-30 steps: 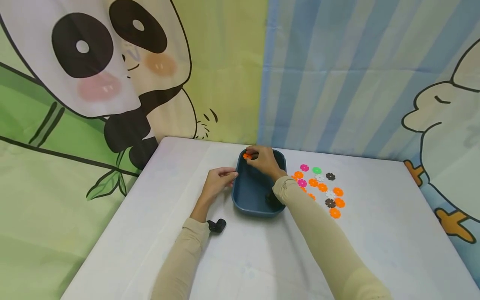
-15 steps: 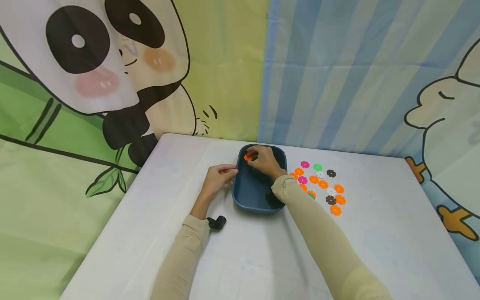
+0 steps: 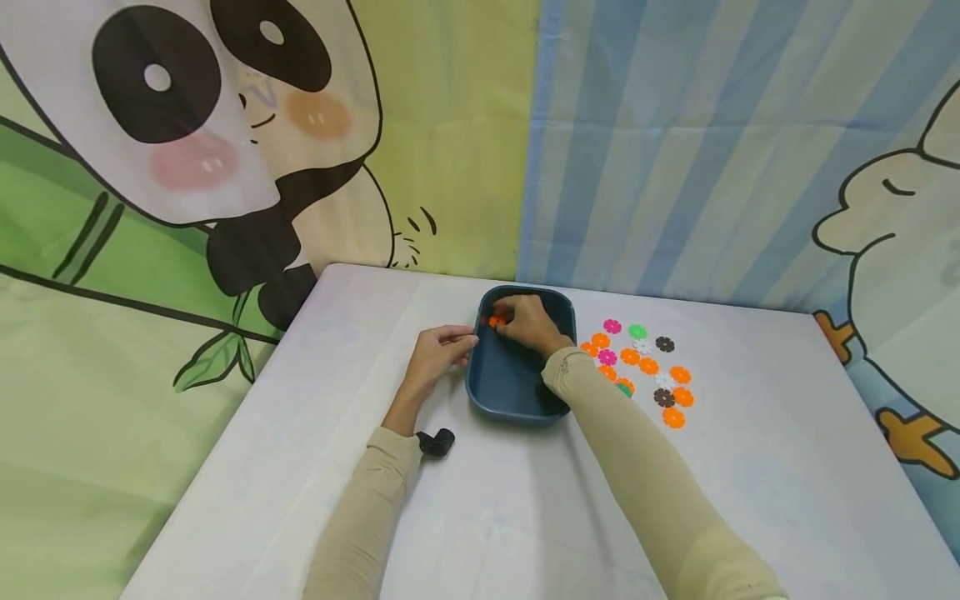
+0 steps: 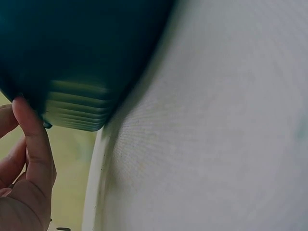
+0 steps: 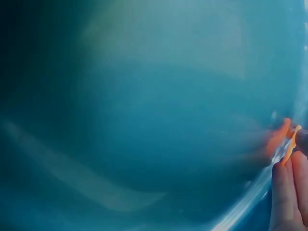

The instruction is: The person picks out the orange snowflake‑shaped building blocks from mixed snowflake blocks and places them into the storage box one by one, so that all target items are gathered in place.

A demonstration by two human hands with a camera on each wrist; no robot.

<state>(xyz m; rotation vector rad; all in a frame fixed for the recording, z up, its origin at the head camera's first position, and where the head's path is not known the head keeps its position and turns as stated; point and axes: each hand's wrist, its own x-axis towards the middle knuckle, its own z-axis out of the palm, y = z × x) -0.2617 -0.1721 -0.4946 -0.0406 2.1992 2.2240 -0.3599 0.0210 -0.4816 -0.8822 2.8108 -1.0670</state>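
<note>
A dark blue plastic basin (image 3: 513, 383) stands on the white table, its ridged end showing in the left wrist view. My left hand (image 3: 435, 354) is at the basin's left rim, thumb and fingers pinching the edge. Inside the basin, toward its far left corner, my right hand (image 3: 531, 323) pinches an orange flower-shaped disc (image 3: 496, 322). In the right wrist view that disc (image 5: 293, 144) is seen edge-on between the fingertips, close to the glossy wall, which mirrors it in orange. The right forearm covers part of the basin's right side.
To the basin's right lie several flower-shaped discs in orange (image 3: 648, 366), pink (image 3: 612, 327), green (image 3: 637, 332), white (image 3: 664, 380) and dark brown (image 3: 664, 397). A cartoon-print curtain (image 3: 450, 167) hangs behind the table (image 3: 337, 375).
The right hand has brought the orange disc slightly nearer and farther down inside the basin. The left hand keeps its place at the rim. The head view has shifted a little.
</note>
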